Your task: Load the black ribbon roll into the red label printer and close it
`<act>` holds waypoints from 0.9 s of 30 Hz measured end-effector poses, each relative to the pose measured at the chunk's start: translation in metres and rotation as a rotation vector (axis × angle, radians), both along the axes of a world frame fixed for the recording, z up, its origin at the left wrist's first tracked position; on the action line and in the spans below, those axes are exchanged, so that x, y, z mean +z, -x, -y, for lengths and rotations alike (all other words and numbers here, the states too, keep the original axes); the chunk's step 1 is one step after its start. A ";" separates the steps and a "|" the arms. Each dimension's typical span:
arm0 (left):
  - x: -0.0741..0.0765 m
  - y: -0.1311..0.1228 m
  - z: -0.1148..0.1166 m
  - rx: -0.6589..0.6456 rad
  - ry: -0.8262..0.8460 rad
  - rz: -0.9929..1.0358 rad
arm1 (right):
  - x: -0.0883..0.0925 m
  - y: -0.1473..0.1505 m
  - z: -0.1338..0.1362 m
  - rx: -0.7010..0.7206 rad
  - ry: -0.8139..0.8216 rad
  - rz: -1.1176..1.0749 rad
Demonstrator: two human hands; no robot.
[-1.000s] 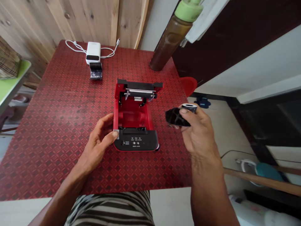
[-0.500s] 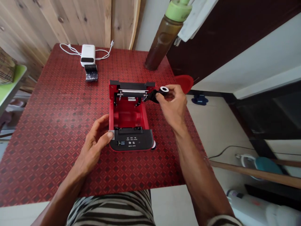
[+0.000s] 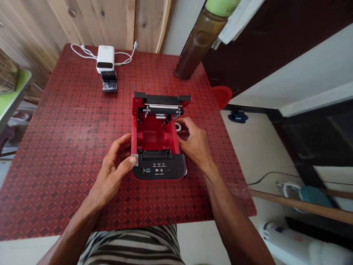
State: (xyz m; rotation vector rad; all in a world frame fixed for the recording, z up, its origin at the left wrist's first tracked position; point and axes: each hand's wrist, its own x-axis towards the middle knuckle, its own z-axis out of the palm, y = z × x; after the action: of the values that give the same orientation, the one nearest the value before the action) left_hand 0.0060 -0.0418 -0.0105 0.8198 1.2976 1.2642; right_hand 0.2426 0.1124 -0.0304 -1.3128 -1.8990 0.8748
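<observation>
A red and black printer stands open on the red patterned table, its lid tipped back and its red bay bare. My left hand rests against the printer's left front corner, thumb on the edge, fingers curled along the side. My right hand lies beside the printer's right wall, fingers closed around a small roll with a white core that is set down on the table and mostly hidden by the hand.
A white power bank with a white cable and a small black object lie at the table's far left. A tall brown bottle with a green cap stands at the far right corner. A red stool sits beyond the right edge.
My right hand has carried the roll from mid-air on the right, past the lid, down to the table beside the printer's right wall. My left hand has stayed at the front corner.
</observation>
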 end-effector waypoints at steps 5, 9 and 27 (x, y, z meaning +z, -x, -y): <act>-0.001 0.000 0.000 -0.009 -0.013 -0.018 | -0.004 0.001 0.001 -0.048 0.004 -0.023; -0.003 0.001 0.000 -0.011 -0.022 -0.038 | -0.004 0.000 0.001 -0.031 -0.021 0.007; -0.003 0.001 0.001 -0.014 -0.047 -0.054 | -0.014 -0.002 0.018 -0.150 -0.083 0.029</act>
State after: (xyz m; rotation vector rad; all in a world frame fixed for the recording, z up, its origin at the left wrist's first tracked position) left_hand 0.0047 -0.0423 -0.0135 0.9009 1.3073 1.2736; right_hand 0.2446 0.0945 -0.0445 -1.4037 -1.8116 0.6972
